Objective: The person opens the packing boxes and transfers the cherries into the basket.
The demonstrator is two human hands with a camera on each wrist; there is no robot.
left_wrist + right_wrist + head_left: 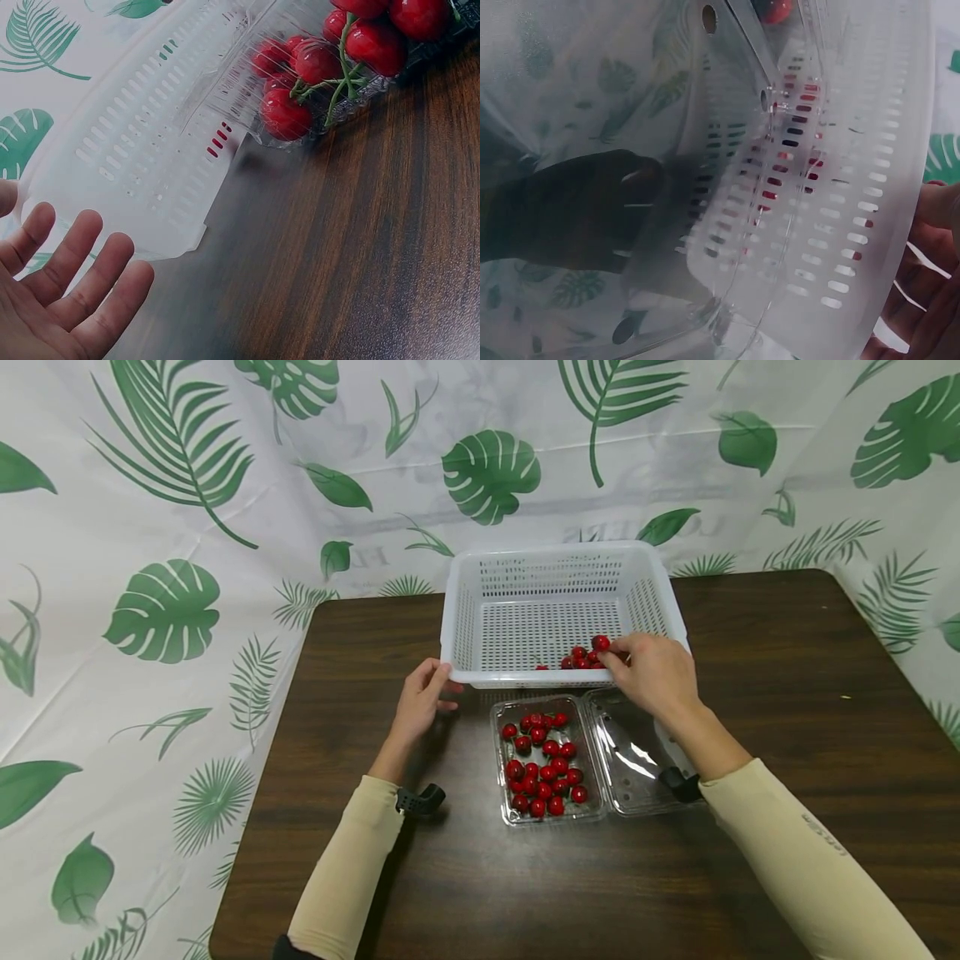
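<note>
In the head view my right grip (656,672), the nearer one, is pinching a cherry (600,643) over a small pile (581,660), and the near wall of the basket (551,677) is standing between it and the box (551,819). That box is lying down and left of my fingertips, its long axis pointing toward me. My left grip (420,697) is holding the basket's near-left corner. In the left wrist view its fingers are spreading loosely below the rim (thumb barely showing). In the right wrist view my fingers are curling beyond the wall, the pinched cherry hiding.
</note>
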